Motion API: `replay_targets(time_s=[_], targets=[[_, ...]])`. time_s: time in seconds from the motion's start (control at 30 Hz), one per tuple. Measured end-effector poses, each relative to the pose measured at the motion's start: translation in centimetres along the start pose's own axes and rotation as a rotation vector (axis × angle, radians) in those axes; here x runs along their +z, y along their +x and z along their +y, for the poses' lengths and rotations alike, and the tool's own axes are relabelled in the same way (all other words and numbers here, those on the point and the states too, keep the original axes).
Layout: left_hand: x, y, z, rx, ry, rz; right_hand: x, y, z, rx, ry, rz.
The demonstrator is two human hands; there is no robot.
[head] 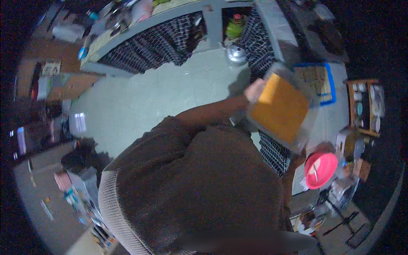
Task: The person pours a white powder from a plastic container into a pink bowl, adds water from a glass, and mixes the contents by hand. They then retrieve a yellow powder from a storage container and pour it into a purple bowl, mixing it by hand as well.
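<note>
A box-like container [280, 110] with pale see-through edges and an orange-yellow middle is held up in front of me, blurred by motion. My left hand [255, 91] grips its left edge, fingers partly hidden behind it. My right forearm [293, 169] reaches up to the container's lower right corner. There my right hand [301, 146] is mostly hidden and blurred, apparently at the corner, though its grip is unclear. Below and to the right of the container is a pink plastic basin [322, 169] with a pale object inside.
Ahead, a counter [149, 30] has checked curtains [153, 44] beneath. A lidded metal pot [236, 54] sits on the tiled floor [137, 92], near a green gas cylinder [235, 29]. Rightward are a blue-edged mat [331, 83] and a wooden dish rack [350, 105].
</note>
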State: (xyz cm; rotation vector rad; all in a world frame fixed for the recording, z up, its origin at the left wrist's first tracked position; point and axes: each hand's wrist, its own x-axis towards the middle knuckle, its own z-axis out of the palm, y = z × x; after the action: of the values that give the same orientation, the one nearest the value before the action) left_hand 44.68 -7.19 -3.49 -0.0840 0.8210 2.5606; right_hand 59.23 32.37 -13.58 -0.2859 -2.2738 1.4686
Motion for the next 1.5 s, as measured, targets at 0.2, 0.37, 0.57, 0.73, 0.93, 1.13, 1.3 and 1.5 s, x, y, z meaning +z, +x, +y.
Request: replay_targets(time_s=[0.2, 0.37, 0.57, 0.73, 0.93, 1.13, 1.3, 1.5], targets=[[1.9, -3.7, -2.7, -0.006, 0.145, 0.042, 0.8, 3.4, -1.7, 0.017, 0.045, -0.11], [0.3, 6.0, -1.1, 0.029, -0.05, 0.117, 2.3, 11.7, -3.8, 0.114, 0.01, -0.216], [2.6, 9.4, -5.8, -0.087, -0.049, -0.082, -0.2, 6.6, -3.1, 0.248, 0.15, -0.146], [6.9, 12.2, -3.7, -0.354, 0.376, 0.032, 0.6, 6.0, -4.0, 0.474, 0.389, 0.026], [8.1, 14.8, -6.8, -0.462, 0.599, 0.012, 1.4, 6.9, -3.8, 0.491, 0.519, 0.265], [6.1, 21.6, -9.7, -0.431, 0.714, -0.123, 1.7, 9.1, 1.1, 0.397, -0.094, 0.46], [2.2, 27.8, -10.4, -0.508, 1.092, -0.44, 3.8, 10.6, -4.5, 0.517, -0.273, 0.553], [8.7, 29.8, -5.3, -0.827, 1.221, -0.468, 6.8, 12.4, -5.9, 0.571, -0.462, 0.871]])
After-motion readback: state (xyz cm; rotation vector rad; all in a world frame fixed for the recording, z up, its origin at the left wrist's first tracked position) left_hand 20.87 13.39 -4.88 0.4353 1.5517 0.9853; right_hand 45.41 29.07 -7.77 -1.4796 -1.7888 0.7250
